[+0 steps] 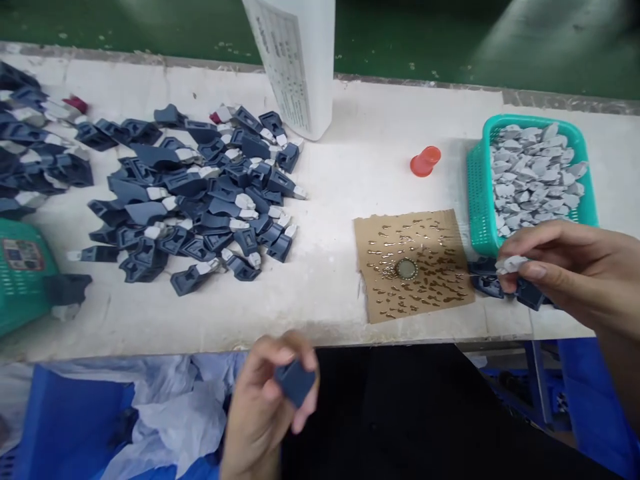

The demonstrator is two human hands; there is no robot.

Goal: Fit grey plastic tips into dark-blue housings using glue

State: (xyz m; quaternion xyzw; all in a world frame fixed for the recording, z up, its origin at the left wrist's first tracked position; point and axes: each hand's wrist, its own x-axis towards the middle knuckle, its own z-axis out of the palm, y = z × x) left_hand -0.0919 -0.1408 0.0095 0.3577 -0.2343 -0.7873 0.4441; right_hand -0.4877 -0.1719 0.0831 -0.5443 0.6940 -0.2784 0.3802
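Note:
My left hand [273, 393] is closed around a dark blue plastic part [296, 382], held over my lap in front of the table edge. At the right, my right hand [565, 267] pinches a small light grey piece [511, 265] between thumb and fingers. It is just in front of the green basket [477, 200], which is filled with similar grey pieces [535, 173]. Beneath that hand lie a few dark blue parts [530, 293], partly hidden. Left of it, a cardboard sheet [375, 300] carries many shiny brown drops and a small round cap [407, 269].
A heap of dark blue parts with grey tips [200, 193] covers the table's left half. A white container [315, 73] with a label stands at the back. An orange-red plastic piece [425, 161] stands behind the cardboard. Another green basket [20, 307] sits at far left.

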